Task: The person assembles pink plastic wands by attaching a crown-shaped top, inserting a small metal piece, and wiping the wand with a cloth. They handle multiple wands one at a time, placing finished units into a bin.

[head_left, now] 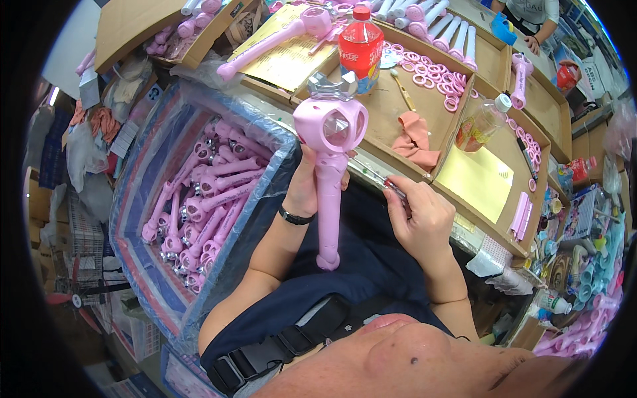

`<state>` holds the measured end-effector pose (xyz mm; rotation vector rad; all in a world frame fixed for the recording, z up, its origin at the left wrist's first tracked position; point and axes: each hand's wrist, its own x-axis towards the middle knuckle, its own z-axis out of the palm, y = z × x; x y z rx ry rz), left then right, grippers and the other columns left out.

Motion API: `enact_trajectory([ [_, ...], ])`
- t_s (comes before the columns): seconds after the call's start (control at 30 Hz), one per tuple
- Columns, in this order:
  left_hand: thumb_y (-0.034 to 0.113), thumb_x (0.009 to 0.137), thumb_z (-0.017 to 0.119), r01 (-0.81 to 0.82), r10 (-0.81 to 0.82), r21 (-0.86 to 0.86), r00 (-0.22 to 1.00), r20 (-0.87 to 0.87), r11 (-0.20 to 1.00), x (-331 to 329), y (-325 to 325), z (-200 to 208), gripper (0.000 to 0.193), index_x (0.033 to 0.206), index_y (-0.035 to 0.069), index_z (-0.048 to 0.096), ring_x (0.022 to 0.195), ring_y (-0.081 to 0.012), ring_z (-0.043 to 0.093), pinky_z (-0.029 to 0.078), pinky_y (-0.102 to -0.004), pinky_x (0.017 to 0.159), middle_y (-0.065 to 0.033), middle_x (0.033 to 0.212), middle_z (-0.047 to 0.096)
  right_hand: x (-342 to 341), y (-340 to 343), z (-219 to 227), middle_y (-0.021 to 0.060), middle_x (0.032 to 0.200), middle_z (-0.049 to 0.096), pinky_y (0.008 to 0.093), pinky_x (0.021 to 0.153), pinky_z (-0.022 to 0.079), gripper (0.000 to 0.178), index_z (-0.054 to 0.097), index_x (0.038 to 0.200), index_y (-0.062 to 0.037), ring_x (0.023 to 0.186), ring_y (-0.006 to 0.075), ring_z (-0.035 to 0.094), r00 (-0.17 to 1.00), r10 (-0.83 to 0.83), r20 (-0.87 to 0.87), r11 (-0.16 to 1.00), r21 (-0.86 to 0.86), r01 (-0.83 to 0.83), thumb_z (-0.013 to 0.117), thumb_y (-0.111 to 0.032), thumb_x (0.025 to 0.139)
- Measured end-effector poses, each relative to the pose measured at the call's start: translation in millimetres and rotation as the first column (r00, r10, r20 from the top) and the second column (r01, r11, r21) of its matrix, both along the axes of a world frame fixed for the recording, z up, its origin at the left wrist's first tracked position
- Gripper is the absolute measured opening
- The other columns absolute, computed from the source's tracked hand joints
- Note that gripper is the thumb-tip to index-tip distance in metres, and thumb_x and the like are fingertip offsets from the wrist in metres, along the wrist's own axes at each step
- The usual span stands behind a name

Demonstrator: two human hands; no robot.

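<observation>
A pink toy wand [330, 199] with a round windowed head and a silver crown stands almost upright in front of me. My left hand [304, 189] is closed around it just below the head; part of the fingers is hidden behind the shaft. To the right, my right hand [424, 219] grips a thin screwdriver [394, 188] by its reddish handle. Its metal shaft points left toward the wand's neck, and I cannot tell whether the tip touches it. Another pink wand [272, 46] lies on yellow printed paper [282, 69] at the back.
At left, a large lined bin [136, 265] holds many similar wands [222, 186]. Cardboard trays [371, 126] carry pink rings [431, 71], a brush [403, 89] and peach cloth [417, 142]. A red-labelled bottle [360, 50] and a clear bottle [483, 124] stand there. A person [534, 20] is far right.
</observation>
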<state>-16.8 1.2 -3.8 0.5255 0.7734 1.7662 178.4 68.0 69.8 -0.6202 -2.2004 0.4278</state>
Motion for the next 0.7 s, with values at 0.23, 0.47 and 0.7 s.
enact_trajectory([
  [0.23, 0.053, 0.076, 0.069, -0.094, 0.111, 0.063, 0.923, -0.367, 0.994, -6, -12, 1, 0.078, 0.126, -0.001, 0.043, 0.075, -0.0132, 0.060, 0.050, -0.0264, 0.068, -0.0072, 0.097, 0.061, 7, 5, -13, 0.0036, 0.066, 0.057, 0.0295, 0.049, 0.042, 0.017, 0.063, 0.096, -0.0024, 0.052, 0.0175, 0.053, 0.992, 0.093, -0.080, 0.953, -0.281, -0.112, 0.066, -0.012, 0.082],
  [0.47, 0.025, 0.077, 0.074, -0.147, 0.164, 0.077, 0.798, -0.580, 0.986, -7, -25, 10, 0.070, 0.132, -0.001, 0.040, 0.076, -0.0049, 0.053, 0.044, -0.0193, 0.064, -0.0006, 0.097, 0.059, 21, 27, -26, -0.0075, 0.056, 0.037, 0.0193, 0.046, 0.024, 0.036, 0.065, 0.100, -0.0017, 0.049, 0.0017, 0.031, 0.864, 0.316, -0.391, -0.143, -0.920, -0.364, 0.045, -0.031, 0.098],
  [0.7, 0.047, 0.073, 0.076, -0.159, 0.191, 0.106, 0.776, -0.601, 0.982, -5, -26, 5, 0.083, 0.130, -0.001, 0.041, 0.087, -0.0058, 0.051, 0.043, -0.0214, 0.075, -0.0013, 0.107, 0.057, 17, 15, -30, -0.0011, 0.063, 0.050, 0.0220, 0.049, 0.032, 0.031, 0.065, 0.088, -0.0005, 0.053, 0.0059, 0.040, 0.938, 0.309, -0.154, 0.500, -0.813, -0.298, 0.050, -0.027, 0.094],
])
